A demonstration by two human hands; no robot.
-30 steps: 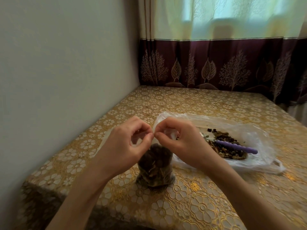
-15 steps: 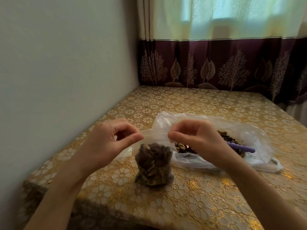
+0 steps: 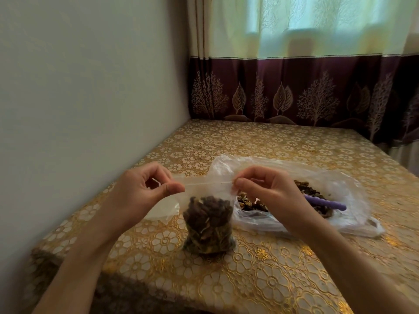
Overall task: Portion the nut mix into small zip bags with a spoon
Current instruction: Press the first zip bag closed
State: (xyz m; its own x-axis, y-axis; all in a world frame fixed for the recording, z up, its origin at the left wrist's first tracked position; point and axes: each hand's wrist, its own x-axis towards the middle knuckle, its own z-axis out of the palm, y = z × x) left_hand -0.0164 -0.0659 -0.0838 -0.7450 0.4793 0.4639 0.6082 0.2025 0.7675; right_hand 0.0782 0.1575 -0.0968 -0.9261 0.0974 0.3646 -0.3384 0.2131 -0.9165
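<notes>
**Sealing a filled bag: pinch along the whole strip**

The left hand (image 3: 145, 191) and right hand (image 3: 260, 191) each pinch one end of the zip strip on the small clear plastic zip bag (image 3: 207, 223), which stands on the gold floral tablecloth (image 3: 283, 268), packed with brown nut mix. The strip looks closed, though blur hides any gap. Best to run thumb and finger firmly end to end, keeping the bag upright. Behind lies the large thin plastic bag (image 3: 340, 182) with the purple-handled spoon (image 3: 324, 203).

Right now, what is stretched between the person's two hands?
In the head view, the zip strip of the small zip bag of nut mix runs between the left hand and the right hand; each pinches one end.
</notes>
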